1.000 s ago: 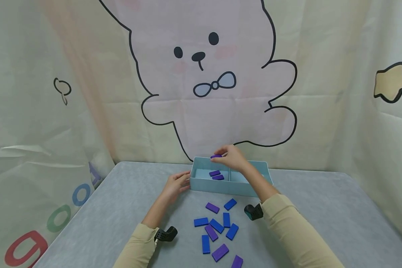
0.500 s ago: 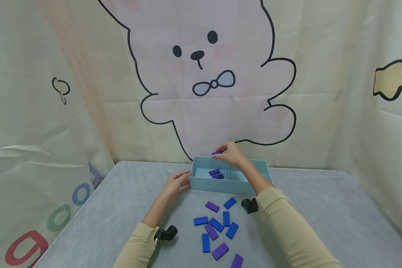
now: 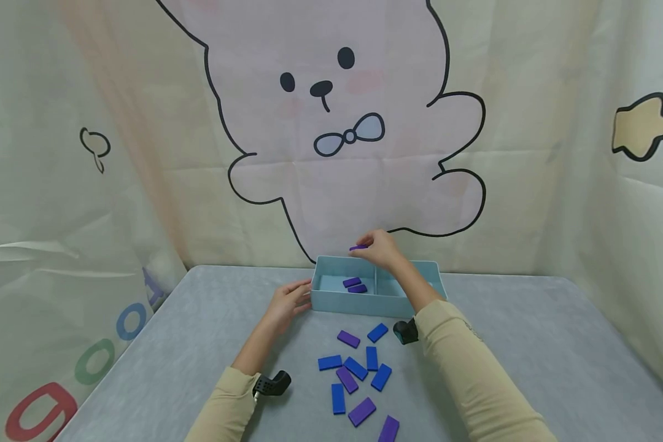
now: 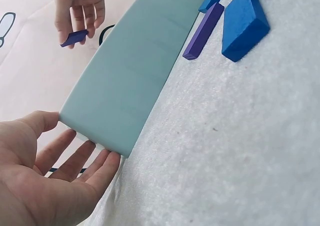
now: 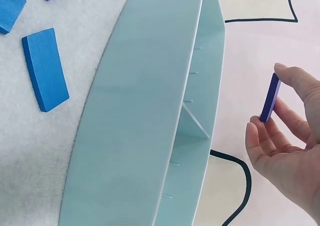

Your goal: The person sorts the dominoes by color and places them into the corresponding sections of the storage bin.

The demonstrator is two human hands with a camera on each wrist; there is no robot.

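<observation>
My right hand [image 3: 380, 250] pinches a purple domino block [image 5: 270, 97] between thumb and fingertips, raised above the back rim of the light blue divided box [image 3: 359, 304]. Inside the box's left compartment lie two purple domino blocks [image 3: 357, 288]. At the box's left end is my left hand [image 3: 285, 305]; in the left wrist view its thumb and extended fingertips touch the end wall's edges. In front of the box, several blue domino blocks [image 3: 338, 399] and purple domino blocks [image 3: 361, 412] are scattered flat on the cloth.
A divider [image 3: 376, 282] splits the box, and my right forearm partly covers the right compartment. The grey cloth-covered table [image 3: 508, 350] ends at a curtain [image 3: 331, 184] printed with a cartoon bear. Black wrist cameras [image 3: 272, 383] sit on both wrists.
My right hand has risen slightly over the box, still pinching the purple domino block. My left hand stays at the box's left end; the loose blocks keep their places.
</observation>
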